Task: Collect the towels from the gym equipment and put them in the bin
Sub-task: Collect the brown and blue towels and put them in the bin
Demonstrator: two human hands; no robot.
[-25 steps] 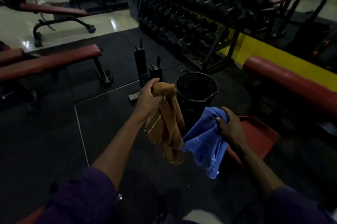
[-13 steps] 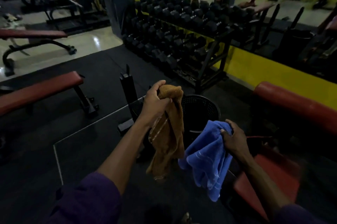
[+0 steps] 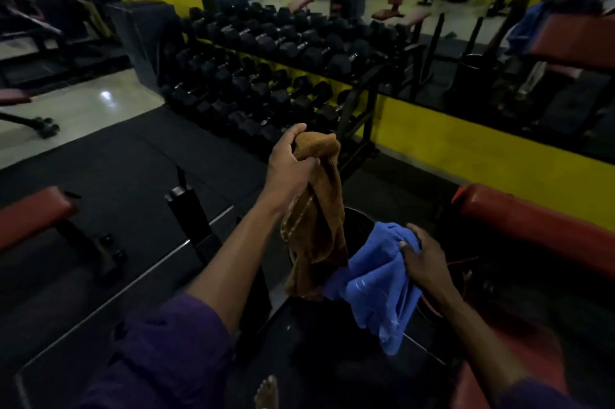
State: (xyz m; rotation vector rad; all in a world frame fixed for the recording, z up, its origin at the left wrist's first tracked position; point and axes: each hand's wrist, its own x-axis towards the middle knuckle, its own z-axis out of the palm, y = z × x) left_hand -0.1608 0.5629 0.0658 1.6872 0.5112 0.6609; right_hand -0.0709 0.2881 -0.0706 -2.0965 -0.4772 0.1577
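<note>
With each hand's grip closed on a towel, the left hand (image 3: 289,162) holding the brown towel (image 3: 316,225) and the right hand (image 3: 422,258) the blue towel (image 3: 376,288), both had moved closer over the bin (image 3: 361,220), ready for release.

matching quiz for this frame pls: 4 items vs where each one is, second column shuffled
Items:
1. brown towel
2. blue towel
3. black bin
4. dumbbell rack

Places:
A. against the yellow wall, behind the hands
B. left hand's grip, hanging down
C. on the floor, mostly hidden behind both towels
D. bunched in the right hand

Pairs: 1-B, 2-D, 3-C, 4-A
</note>
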